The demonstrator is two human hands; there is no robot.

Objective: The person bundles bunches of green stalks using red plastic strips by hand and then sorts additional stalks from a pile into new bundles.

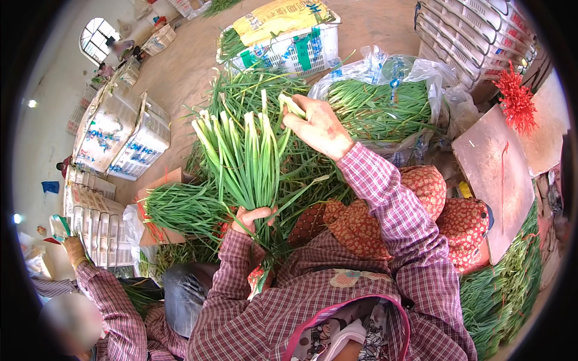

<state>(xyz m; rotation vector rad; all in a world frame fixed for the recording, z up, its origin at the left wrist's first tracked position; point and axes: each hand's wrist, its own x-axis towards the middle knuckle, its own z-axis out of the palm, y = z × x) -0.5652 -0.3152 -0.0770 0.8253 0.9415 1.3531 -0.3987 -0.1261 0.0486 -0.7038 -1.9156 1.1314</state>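
Observation:
My left hand [254, 218] is closed around the green leaves of a bunch of garlic chives or green onions [246, 158], whose pale stem ends fan out upwards. To the bunch's upper right, my right hand [318, 125] pinches the whitish end of a few stalks [292, 106] between thumb and fingers. Under and behind both hands lies a big loose heap of the same greens [311, 162]. Left of my left hand, a neat pile of greens [185, 203] rests on a brown board with red ties.
A white plastic crate [289, 52] with a yellow sack stands ahead, beside a plastic-lined container of greens [379, 106]. Boards [492, 180] and red ties [517, 99] are at right. Stacked crates [122, 135] stand left. A co-worker's gloved hand [76, 252] is at lower left.

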